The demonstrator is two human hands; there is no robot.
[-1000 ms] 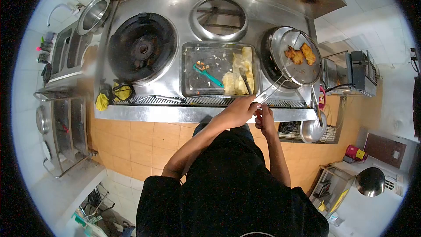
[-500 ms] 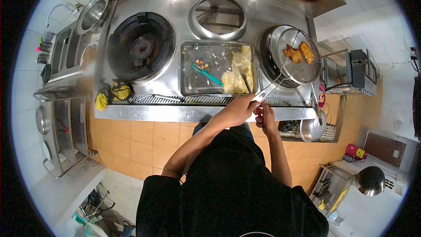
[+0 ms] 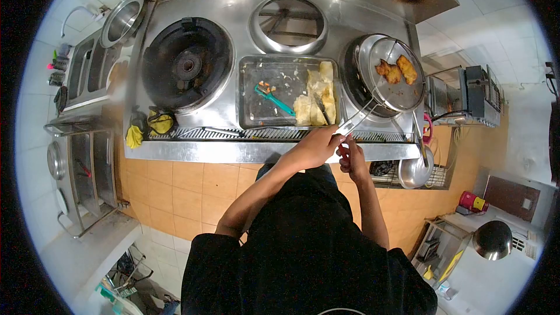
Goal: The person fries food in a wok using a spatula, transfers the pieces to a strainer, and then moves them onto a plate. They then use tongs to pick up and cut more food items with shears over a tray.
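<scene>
Two fried pieces (image 3: 392, 73) in strainer (image 3: 398, 96); left grip (image 3: 318, 148) clamped on its handle (image 3: 352, 123), right grip (image 3: 354, 161) unclear; shirt print (image 3: 342, 310) unreadable

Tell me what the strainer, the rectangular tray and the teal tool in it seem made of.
Strainer: metal, probably steel; its rim looks silvery and shiny. Rectangular tray: likely metal, semi-glossy, judging by its grey colour and bright rim glints. Teal tool: probably plastic, smooth-looking, given its even, opaque colour; too small for certainty.

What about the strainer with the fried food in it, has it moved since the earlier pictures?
No, not any way I can see: the strainer sits in the same place against the stove.
</scene>
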